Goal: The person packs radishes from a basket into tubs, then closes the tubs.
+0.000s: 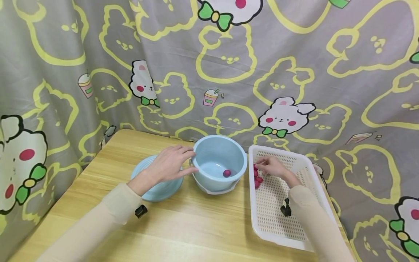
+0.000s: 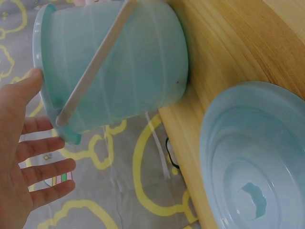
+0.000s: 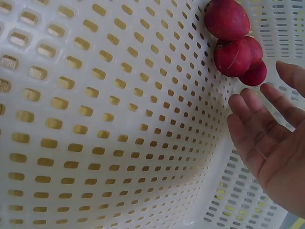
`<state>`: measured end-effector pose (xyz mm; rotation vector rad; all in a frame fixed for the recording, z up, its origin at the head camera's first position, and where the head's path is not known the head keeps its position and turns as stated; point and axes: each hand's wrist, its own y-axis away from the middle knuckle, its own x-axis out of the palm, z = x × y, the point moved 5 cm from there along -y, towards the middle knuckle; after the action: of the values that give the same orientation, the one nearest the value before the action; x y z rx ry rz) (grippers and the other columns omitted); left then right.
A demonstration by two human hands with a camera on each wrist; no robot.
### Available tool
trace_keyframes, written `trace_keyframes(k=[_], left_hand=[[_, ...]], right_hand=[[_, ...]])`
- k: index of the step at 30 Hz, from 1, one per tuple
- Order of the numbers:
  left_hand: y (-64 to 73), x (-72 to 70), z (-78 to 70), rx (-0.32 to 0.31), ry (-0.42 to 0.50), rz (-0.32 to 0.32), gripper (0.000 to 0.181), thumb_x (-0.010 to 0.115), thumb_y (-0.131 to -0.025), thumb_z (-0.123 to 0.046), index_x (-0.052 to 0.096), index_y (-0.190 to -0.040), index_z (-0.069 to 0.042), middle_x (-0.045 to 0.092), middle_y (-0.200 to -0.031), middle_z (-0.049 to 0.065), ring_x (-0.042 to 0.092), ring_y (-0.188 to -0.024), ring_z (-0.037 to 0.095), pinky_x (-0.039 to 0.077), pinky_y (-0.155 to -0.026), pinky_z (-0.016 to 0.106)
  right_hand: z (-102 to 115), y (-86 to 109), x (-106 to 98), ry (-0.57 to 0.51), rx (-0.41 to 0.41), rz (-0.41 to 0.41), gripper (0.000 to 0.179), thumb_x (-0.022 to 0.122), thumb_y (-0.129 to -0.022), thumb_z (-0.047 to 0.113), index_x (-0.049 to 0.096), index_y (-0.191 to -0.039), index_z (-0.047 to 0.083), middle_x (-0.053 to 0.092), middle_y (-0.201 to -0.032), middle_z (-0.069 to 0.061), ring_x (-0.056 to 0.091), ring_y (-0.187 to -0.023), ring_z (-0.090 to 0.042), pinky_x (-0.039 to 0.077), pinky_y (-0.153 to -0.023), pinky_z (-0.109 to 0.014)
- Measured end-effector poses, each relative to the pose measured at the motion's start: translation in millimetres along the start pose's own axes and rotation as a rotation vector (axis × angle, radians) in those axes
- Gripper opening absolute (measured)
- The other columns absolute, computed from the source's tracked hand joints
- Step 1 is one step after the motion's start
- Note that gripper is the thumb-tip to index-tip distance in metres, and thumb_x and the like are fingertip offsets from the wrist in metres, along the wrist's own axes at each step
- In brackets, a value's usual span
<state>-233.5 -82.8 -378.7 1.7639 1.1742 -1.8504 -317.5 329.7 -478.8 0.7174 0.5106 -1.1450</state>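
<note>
My left hand [image 1: 171, 162] is at the near-left rim of a light blue bucket [image 1: 220, 156]. In the left wrist view its thumb and spread, fairly straight fingers [image 2: 50, 171] are right at the rim, beside the root of the pale handle [image 2: 97, 62]. One dark red round fruit [image 1: 227, 173] lies on the bucket's floor. My right hand [image 1: 271, 166] is inside a white perforated basket [image 1: 256, 223], holding nothing in the right wrist view. Its loosely bent fingers [image 3: 245, 126] lie close beside several dark red round fruits [image 3: 228, 19], plum-like, gathered along the basket's left side.
A light blue basin [image 1: 154, 194] stands on the wooden table [image 1: 196, 225], left of the bucket and partly under my left forearm. A grey patterned curtain [image 1: 183, 58] hangs behind the table and at its sides. The basket stands near the table's right edge.
</note>
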Motion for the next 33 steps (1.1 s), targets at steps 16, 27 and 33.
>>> trace_keyframes(k=[16,27,33], left_hand=[[0.0,-2.2,-1.0,0.008,-0.007,0.002,0.06,0.065,-0.097,-0.062,0.071,-0.131,-0.013,0.071,-0.137,0.009,0.07,-0.122,0.031,0.06,-0.099,0.05],[0.2,-1.8,-0.8,0.014,-0.007,0.0,0.06,0.065,-0.098,-0.063,0.071,-0.131,-0.013,0.071,-0.137,0.009,0.07,-0.122,0.031,0.061,-0.099,0.05],[0.1,-1.5,-0.2,0.008,-0.005,0.003,0.06,0.065,-0.098,-0.063,0.071,-0.132,-0.013,0.071,-0.137,0.009,0.07,-0.123,0.031,0.06,-0.1,0.051]], right_hand=[[-2.3,-8.0,9.6,-0.008,0.056,0.007,0.032,0.067,-0.104,0.021,0.067,-0.126,-0.002,0.074,-0.105,-0.018,0.063,-0.068,-0.013,0.055,-0.061,-0.027],[-1.5,-8.6,10.8,0.036,0.069,-0.013,0.032,0.069,-0.101,0.02,0.067,-0.123,-0.003,0.073,-0.098,-0.015,0.066,-0.068,-0.016,0.054,-0.058,-0.028],[-0.3,-8.6,11.7,0.042,0.051,-0.031,0.031,0.07,-0.101,0.018,0.068,-0.122,-0.004,0.073,-0.101,-0.017,0.066,-0.071,-0.016,0.057,-0.062,-0.028]])
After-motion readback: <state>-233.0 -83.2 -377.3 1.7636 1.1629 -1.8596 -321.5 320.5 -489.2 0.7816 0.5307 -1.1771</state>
